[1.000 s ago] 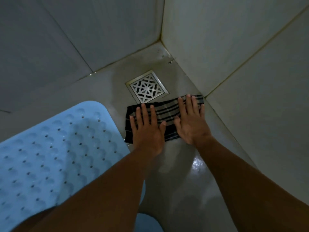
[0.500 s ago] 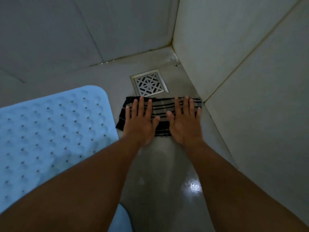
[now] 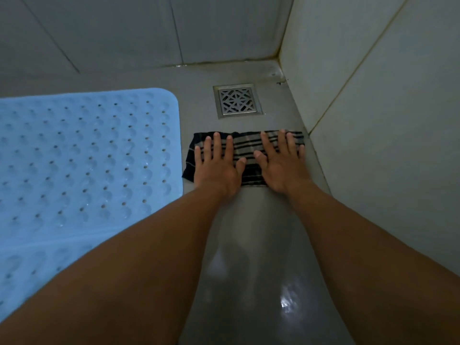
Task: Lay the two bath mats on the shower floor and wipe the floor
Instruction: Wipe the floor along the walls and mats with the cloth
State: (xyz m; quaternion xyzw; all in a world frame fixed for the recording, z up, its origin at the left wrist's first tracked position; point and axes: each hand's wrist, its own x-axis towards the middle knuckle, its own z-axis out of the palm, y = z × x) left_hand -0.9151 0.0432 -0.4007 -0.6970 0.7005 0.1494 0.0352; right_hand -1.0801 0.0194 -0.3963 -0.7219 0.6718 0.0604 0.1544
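Mat [image 3: 82, 155] lies flat at left on the floor [image 3: 249, 270], then left hand [image 3: 216, 168] and right hand [image 3: 281, 165] press spread, ungripping palms on the striped cloth [image 3: 246, 148] near the drain [image 3: 237, 100]; firm, even strokes suit wiping; no containers show.

Square metal drain grate [image 3: 237, 100] near the tiled corner walls [image 3: 373, 83]

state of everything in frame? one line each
left hand: flat, fingers spread, pressing cloth
right hand: flat, fingers spread, pressing cloth
cloth: spread flat on floor, short of drain
blue mat: laid flat
drain: uncovered
floor: glossy, looks wet
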